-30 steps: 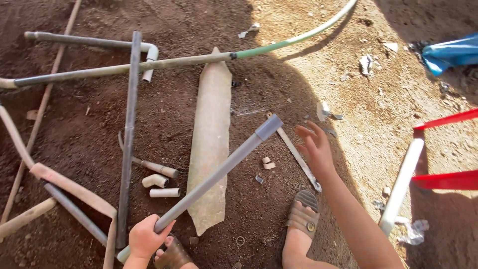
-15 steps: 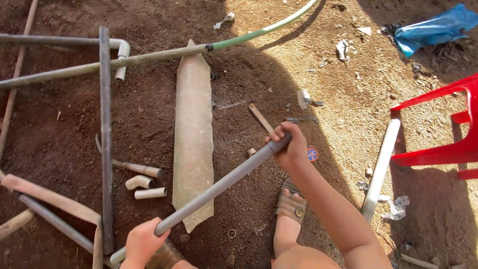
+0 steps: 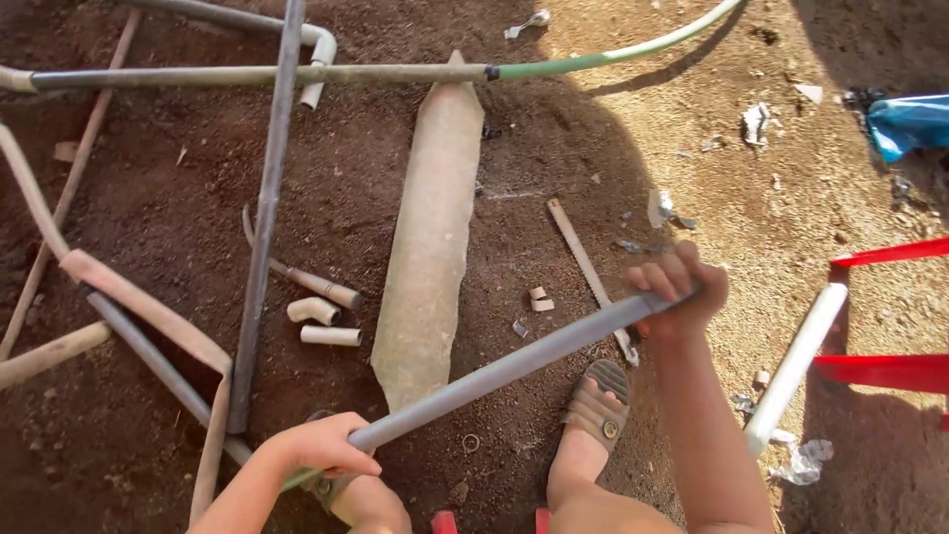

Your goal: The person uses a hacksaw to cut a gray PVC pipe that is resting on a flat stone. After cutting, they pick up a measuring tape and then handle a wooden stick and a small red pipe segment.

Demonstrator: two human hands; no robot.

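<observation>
I hold a long grey plastic pipe (image 3: 504, 369) slantwise above the dirt ground. My left hand (image 3: 321, 447) grips its near end at the bottom. My right hand (image 3: 682, 289) is closed around its far end at the right. Under the pipe lies a long flat stone slab (image 3: 430, 242). My sandalled foot (image 3: 591, 407) stands beneath the pipe's right half.
Several grey pipes (image 3: 265, 213) and a green hose (image 3: 613, 49) lie crossed at the left and top. Short white pipe fittings (image 3: 316, 314) rest beside the slab. A white pipe (image 3: 796, 364) and a red plastic chair (image 3: 890, 366) are at the right, a blue bag (image 3: 909, 124) beyond.
My right hand reached to the pipe's far end and closed on it. The view shifted, and the pipe now sits a little lower and flatter.
</observation>
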